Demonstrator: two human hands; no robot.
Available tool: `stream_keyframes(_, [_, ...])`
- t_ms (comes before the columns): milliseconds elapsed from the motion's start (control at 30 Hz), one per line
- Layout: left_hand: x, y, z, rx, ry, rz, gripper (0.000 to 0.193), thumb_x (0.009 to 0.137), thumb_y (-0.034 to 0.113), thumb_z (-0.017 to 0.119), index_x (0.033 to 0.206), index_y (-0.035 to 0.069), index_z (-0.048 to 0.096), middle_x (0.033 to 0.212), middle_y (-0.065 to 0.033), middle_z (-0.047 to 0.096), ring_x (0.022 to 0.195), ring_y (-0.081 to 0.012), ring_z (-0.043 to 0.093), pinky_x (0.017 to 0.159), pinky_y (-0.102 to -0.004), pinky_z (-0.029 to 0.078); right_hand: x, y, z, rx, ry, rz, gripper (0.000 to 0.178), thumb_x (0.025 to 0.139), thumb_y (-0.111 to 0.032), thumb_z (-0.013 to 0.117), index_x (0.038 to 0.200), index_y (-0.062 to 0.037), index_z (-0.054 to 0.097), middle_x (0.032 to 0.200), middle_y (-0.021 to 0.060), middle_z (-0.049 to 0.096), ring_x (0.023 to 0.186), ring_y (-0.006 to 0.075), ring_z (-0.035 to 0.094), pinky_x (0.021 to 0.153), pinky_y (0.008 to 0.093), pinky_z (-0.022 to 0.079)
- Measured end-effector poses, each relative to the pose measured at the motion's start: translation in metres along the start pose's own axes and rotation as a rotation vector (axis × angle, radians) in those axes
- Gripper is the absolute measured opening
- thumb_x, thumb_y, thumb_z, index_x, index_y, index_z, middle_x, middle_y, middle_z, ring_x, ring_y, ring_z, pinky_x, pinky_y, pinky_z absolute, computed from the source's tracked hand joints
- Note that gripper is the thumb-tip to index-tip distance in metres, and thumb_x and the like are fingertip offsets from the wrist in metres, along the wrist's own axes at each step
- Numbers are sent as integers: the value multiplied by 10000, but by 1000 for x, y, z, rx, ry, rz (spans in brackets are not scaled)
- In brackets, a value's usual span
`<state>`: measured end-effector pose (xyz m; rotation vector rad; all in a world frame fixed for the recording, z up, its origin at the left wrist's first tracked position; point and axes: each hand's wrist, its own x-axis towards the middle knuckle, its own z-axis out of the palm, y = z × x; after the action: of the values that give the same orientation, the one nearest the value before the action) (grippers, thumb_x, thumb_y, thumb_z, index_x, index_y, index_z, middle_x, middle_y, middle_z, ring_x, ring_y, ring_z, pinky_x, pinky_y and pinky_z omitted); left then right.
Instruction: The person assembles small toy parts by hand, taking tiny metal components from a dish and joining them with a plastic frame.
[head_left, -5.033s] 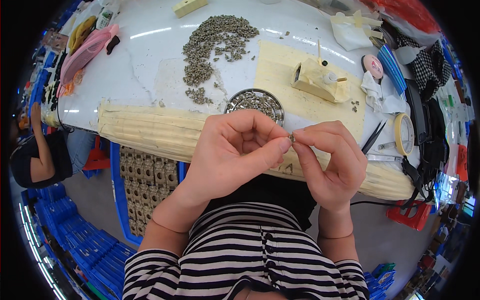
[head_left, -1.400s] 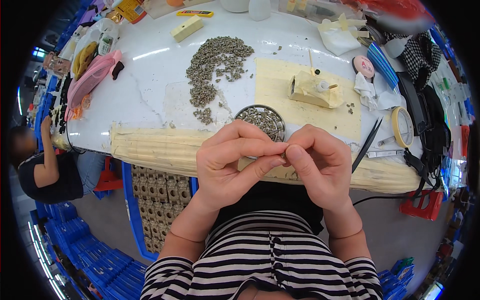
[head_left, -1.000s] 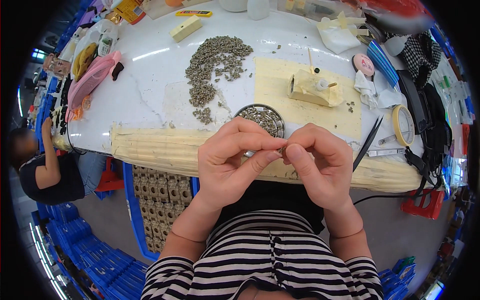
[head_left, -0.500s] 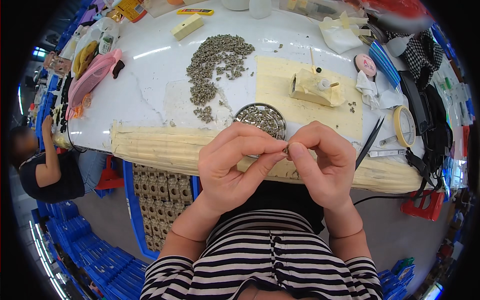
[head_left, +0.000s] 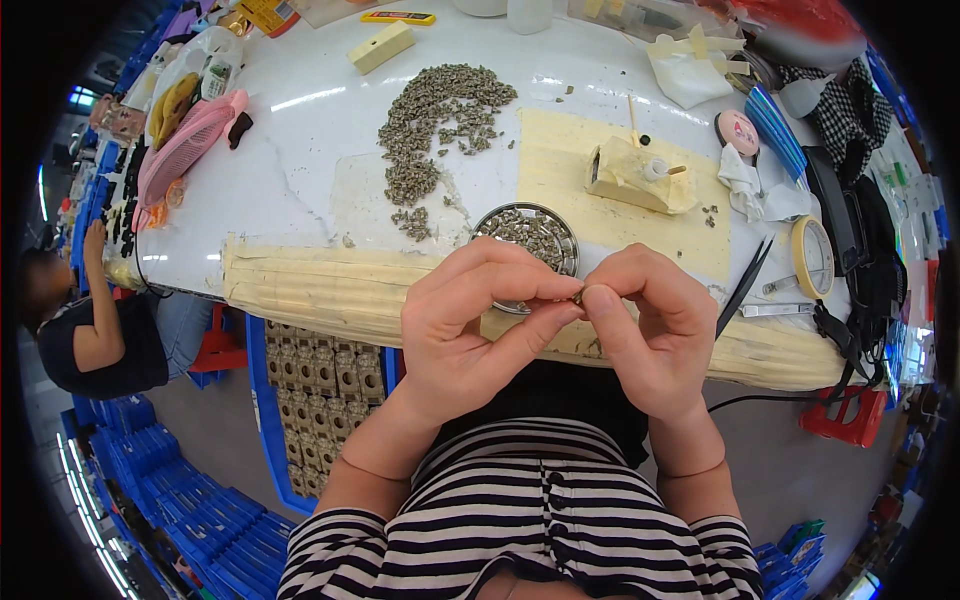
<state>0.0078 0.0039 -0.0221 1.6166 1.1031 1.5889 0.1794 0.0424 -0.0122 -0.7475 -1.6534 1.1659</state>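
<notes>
Fingertip to fingertip, my left hand (head_left: 470,330) and my right hand (head_left: 645,325) pinch one small metal part (head_left: 577,297) between them above the table's front edge. Most of the part is covered by my fingers, so its exact kind does not show. Just behind my hands is a round metal dish (head_left: 572,240) holding many similar small parts. A large curved heap of small grey-brown metal parts (head_left: 415,125) lies farther back, left of the dish. Black tweezers (head_left: 745,285) rest to the right of my right hand.
A tape-wrapped block (head_left: 635,178) stands on yellow paper behind the dish. A tape roll (head_left: 812,257) and a pink mesh pouch (head_left: 185,150) lie toward the sides. A blue tray of metal castings (head_left: 262,400) sits below the table's edge. Another person (head_left: 95,325) sits at left.
The view has shifted slightly, moving the table's things a little in the picture. My hands keep the same pinch on the small part, with only slight finger movement.
</notes>
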Motion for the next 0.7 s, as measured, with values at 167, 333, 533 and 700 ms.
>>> stream_keyframes(167, [1, 1, -1, 62, -1, 25, 195, 762, -56, 756, 943, 12, 727, 867, -98, 673, 774, -178, 652, 664, -265, 521, -1, 1, 0, 9, 0, 25, 31, 852, -6, 678, 836, 19, 667, 771, 64, 653, 684, 125, 599, 641, 244, 483])
stream_keyframes(333, [2, 6, 0, 301, 29, 141, 214, 733, -59, 772, 928, 14, 724, 842, -87, 663, 738, -194, 637, 612, -274, 509, 1, 0, 0, -30, 25, 11, 35, 847, -8, 686, 834, 17, 665, 772, 58, 652, 686, 119, 597, 638, 245, 480])
stream_keyframes(533, [3, 8, 0, 437, -12, 249, 225, 715, -68, 777, 919, -2, 711, 845, -97, 673, 755, -203, 646, 649, -283, 504, 3, 2, -1, -118, 39, -70, 36, 832, 6, 693, 822, 16, 659, 764, 60, 646, 680, 118, 589, 627, 245, 472])
stream_keyframes(700, [3, 7, 0, 348, -10, 200, 241, 721, -46, 786, 946, 12, 722, 850, -82, 666, 746, -196, 636, 618, -282, 506, 2, 4, -1, -56, 30, -81, 25, 835, 22, 675, 830, 18, 651, 773, 57, 641, 692, 111, 580, 647, 238, 466])
